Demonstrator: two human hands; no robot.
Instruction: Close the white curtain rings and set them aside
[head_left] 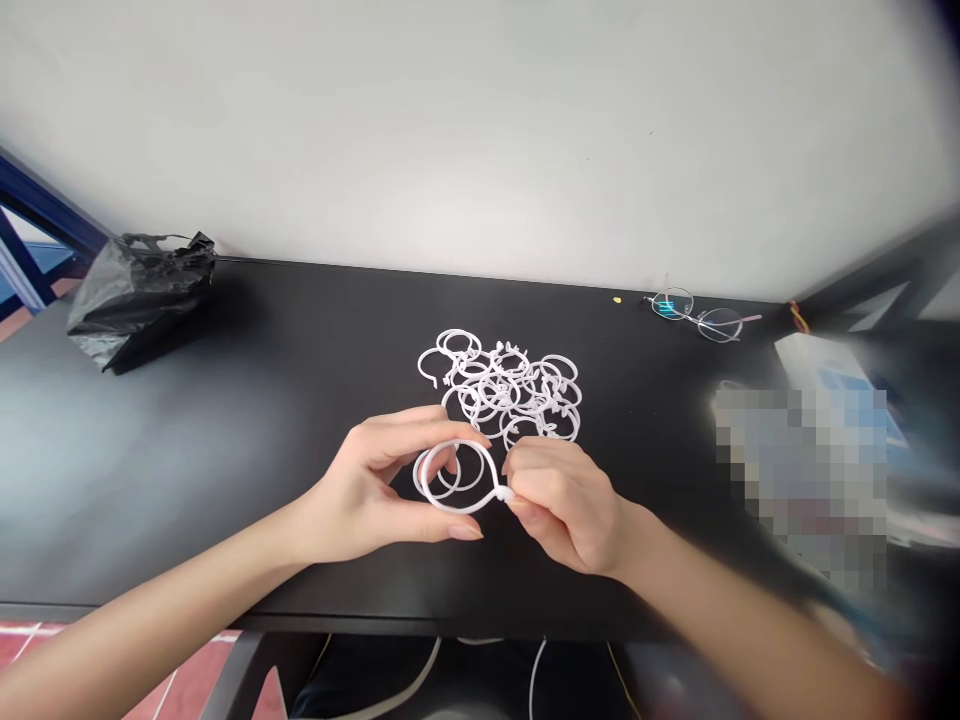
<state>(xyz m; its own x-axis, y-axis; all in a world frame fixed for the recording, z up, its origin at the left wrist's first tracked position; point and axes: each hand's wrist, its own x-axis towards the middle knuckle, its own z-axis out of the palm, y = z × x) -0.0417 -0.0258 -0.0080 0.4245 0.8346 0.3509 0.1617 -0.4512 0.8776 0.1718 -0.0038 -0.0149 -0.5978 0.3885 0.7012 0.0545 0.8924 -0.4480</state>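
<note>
Between my two hands is a white plastic ring [424, 482] with a small knob-like clasp [504, 493] on its right side. My left hand [356, 490] curves around the ring from the left, thumb below and fingers above. With closed fingers, my right hand [574, 505] pinches the ring at the clasp. Through and behind this ring show a couple of other white rings, close to my left fingers; whether they lie on the table or hang from the hand I cannot tell. Just beyond my hands, a pile of similar white rings [480, 392] lies on the black table [322, 330].
A crumpled black plastic bag [142, 295] sits at the far left. Eyeglasses [697, 318] and a tiny yellow bit [617, 300] lie near the wall [450, 130]. At the right, a white box [817, 350] stands beside a blurred, pixelated object [802, 480].
</note>
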